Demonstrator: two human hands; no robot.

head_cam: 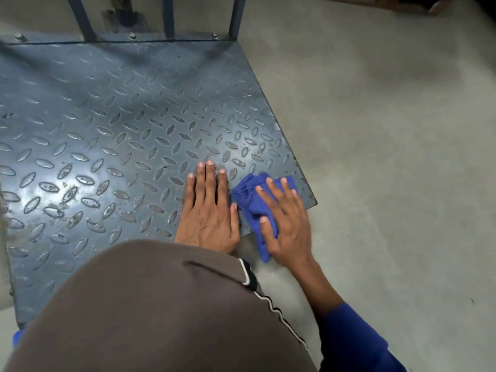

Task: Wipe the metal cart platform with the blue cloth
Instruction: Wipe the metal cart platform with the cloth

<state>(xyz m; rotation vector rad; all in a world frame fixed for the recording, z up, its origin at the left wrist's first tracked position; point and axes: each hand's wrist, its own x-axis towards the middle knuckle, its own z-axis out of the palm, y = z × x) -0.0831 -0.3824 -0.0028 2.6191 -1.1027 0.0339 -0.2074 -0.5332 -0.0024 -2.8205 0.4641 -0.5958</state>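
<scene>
The metal cart platform (115, 124) is grey diamond-tread plate filling the left and middle of the view, scuffed and worn near its front. A crumpled blue cloth (248, 196) lies on the platform's near right corner, its lower end hanging over the front edge. My right hand (285, 224) presses flat on the cloth with fingers spread. My left hand (209, 210) rests flat on the plate just left of the cloth, fingers together, holding nothing.
Blue-grey handle posts (236, 17) rise from the platform's far edge, with bolts along it. Grey concrete floor (389, 157) lies to the right. My knee in brown trousers (150, 312) covers the platform's near edge. A dark object sits at the top right.
</scene>
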